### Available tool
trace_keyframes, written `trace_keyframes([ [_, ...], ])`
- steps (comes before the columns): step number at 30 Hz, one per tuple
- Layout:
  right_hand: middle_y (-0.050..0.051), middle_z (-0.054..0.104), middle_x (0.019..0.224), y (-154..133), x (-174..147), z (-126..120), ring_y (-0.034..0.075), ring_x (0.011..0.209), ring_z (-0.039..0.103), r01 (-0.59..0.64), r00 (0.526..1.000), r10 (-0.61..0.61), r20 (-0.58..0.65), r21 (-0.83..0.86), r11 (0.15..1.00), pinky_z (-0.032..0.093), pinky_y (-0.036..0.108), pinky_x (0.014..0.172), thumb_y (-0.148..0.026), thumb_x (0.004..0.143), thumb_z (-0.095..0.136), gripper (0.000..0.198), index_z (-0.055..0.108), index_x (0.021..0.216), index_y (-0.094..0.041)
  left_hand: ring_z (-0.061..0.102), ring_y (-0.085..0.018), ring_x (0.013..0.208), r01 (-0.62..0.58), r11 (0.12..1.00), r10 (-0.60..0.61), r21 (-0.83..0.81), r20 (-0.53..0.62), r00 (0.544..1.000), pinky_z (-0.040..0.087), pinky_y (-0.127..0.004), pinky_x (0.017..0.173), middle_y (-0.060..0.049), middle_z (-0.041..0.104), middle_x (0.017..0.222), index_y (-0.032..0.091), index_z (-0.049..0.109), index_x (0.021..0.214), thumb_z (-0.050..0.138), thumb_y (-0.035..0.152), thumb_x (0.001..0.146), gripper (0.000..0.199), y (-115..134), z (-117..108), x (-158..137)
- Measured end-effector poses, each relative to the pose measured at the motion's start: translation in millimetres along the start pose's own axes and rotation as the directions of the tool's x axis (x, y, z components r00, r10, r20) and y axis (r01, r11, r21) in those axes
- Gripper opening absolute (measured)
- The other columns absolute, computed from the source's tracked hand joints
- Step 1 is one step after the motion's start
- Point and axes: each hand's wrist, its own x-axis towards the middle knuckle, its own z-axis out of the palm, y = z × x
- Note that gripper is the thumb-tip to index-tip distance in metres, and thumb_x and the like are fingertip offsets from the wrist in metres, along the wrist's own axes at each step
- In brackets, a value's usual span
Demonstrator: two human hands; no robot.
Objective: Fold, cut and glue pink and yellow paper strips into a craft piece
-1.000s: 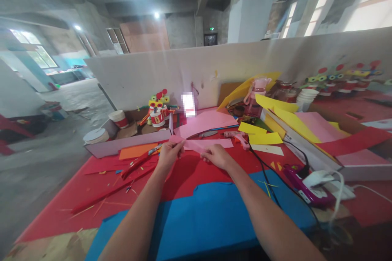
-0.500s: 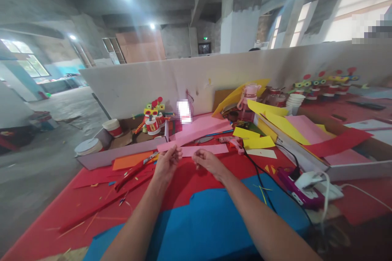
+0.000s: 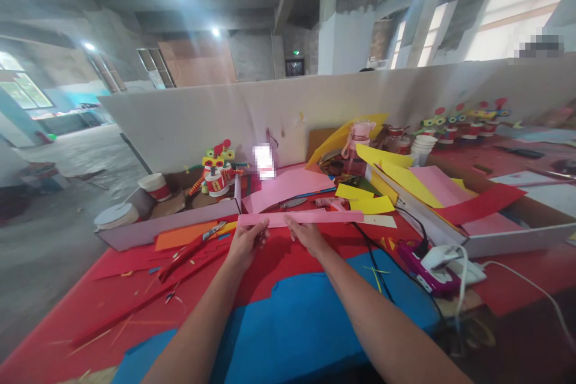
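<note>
A long pink paper strip [image 3: 324, 218] stretches sideways between my hands, raised off the red tabletop. Its left end is pinched by my left hand [image 3: 249, 239], thumb on top and fingers curled underneath. Left of the strip's middle, my right hand [image 3: 306, 234] grips the lower edge, thumb against the paper. Behind the strip lies a larger pink sheet [image 3: 292, 185]. A pink glue gun [image 3: 330, 202] is partly hidden by the strip's right half. Yellow paper pieces [image 3: 371, 204] lie just beyond the right end.
A box with paper-cup robot figures [image 3: 216, 180] stands at back left, a box of coloured paper [image 3: 495, 245] at right. A utility knife [image 3: 213, 230] lies left, near red paper strips. Blue cloth [image 3: 288, 324] covers the near edge. A purple power strip [image 3: 425, 267] trails cables at right.
Both hands have taken hold of the pink strip and lifted it; it lay on the table behind them before. The view has shifted slightly to the right.
</note>
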Motion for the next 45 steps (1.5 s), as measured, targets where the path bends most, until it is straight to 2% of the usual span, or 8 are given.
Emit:
trace_keyframes([
  [7,-0.001,0.045,0.042,3.8,4.3,-16.1,0.015,0.049,0.051,0.049,0.995,-0.049,-0.084,-0.001,0.999,0.043,0.027,0.057,-0.071,0.077,0.051,0.06,0.043,0.043,-0.023,0.046,-0.006,0.04,-0.028,1.0,0.028,-0.006,-0.025,0.999,0.031,-0.018,0.039,0.0,0.058,0.049,0.012,0.06,0.057,0.083,0.04,0.059,0.036,4.5,-9.6,3.3],
  [15,-0.002,0.043,0.042,5.7,10.7,-27.4,0.013,0.044,0.046,0.092,0.987,-0.079,-0.142,0.092,0.991,0.039,0.027,0.05,-0.069,0.078,0.054,0.055,0.043,0.048,-0.023,0.047,-0.007,0.041,-0.087,0.996,0.085,-0.028,-0.068,0.994,0.032,-0.019,0.039,0.0,0.06,0.05,0.012,0.063,0.061,0.084,0.039,0.058,0.034,8.4,-23.0,9.0],
  [20,-0.002,0.044,0.044,6.4,15.5,-31.3,0.012,0.045,0.045,0.164,0.979,-0.14,-0.147,0.163,0.973,0.038,0.026,0.049,-0.072,0.075,0.053,0.056,0.044,0.05,-0.022,0.047,-0.007,0.042,-0.117,0.993,0.113,-0.028,-0.114,0.987,0.034,-0.02,0.041,-0.001,0.06,0.05,0.012,0.062,0.058,0.084,0.036,0.056,0.033,11.4,-31.3,12.1],
  [26,-0.005,0.041,0.041,10.6,22.9,-35.8,0.011,0.041,0.043,0.179,0.973,-0.124,-0.193,0.297,0.938,0.037,0.025,0.046,-0.072,0.07,0.06,0.056,0.049,0.052,-0.021,0.048,-0.008,0.043,-0.158,0.987,0.15,-0.04,-0.149,0.977,0.034,-0.02,0.041,-0.001,0.061,0.052,0.012,0.065,0.063,0.084,0.037,0.055,0.032,12.8,-38.9,15.1],
  [32,-0.006,0.041,0.042,10.3,28.3,-43.4,0.008,0.039,0.038,0.175,0.972,-0.105,-0.208,0.353,0.919,0.035,0.023,0.042,-0.072,0.068,0.063,0.054,0.054,0.057,-0.02,0.048,-0.009,0.043,-0.197,0.98,0.19,-0.026,-0.176,0.966,0.035,-0.021,0.041,-0.001,0.061,0.052,0.013,0.065,0.061,0.083,0.036,0.053,0.03,16.5,-44.2,16.3],
  [40,-0.007,0.039,0.046,12.8,31.4,-51.3,0.007,0.039,0.036,0.238,0.945,-0.149,-0.291,0.297,0.925,0.031,0.021,0.039,-0.068,0.075,0.059,0.05,0.05,0.061,-0.021,0.048,-0.008,0.041,-0.167,0.986,0.161,-0.013,-0.204,0.966,0.035,-0.02,0.039,-0.001,0.06,0.049,0.012,0.063,0.06,0.082,0.033,0.052,0.03,19.1,-52.8,19.7],
  [42,-0.007,0.04,0.048,11.2,32.4,-52.6,0.007,0.038,0.034,0.243,0.926,-0.119,-0.358,0.323,0.915,0.029,0.021,0.037,-0.068,0.076,0.057,0.051,0.048,0.06,-0.021,0.047,-0.008,0.041,-0.175,0.984,0.167,-0.024,-0.2,0.966,0.035,-0.02,0.038,-0.001,0.06,0.049,0.012,0.063,0.061,0.082,0.033,0.054,0.029,20.1,-51.8,19.5],
  [45,-0.007,0.04,0.048,8.1,32.7,-52.6,0.007,0.038,0.034,0.278,0.879,-0.04,-0.475,0.441,0.853,0.031,0.021,0.038,-0.067,0.08,0.05,0.05,0.044,0.06,-0.022,0.048,-0.008,0.042,-0.197,0.975,0.171,-0.106,-0.219,0.961,0.036,-0.019,0.038,0.0,0.06,0.05,0.012,0.063,0.062,0.081,0.031,0.056,0.026,22.9,-50.3,18.8],
])
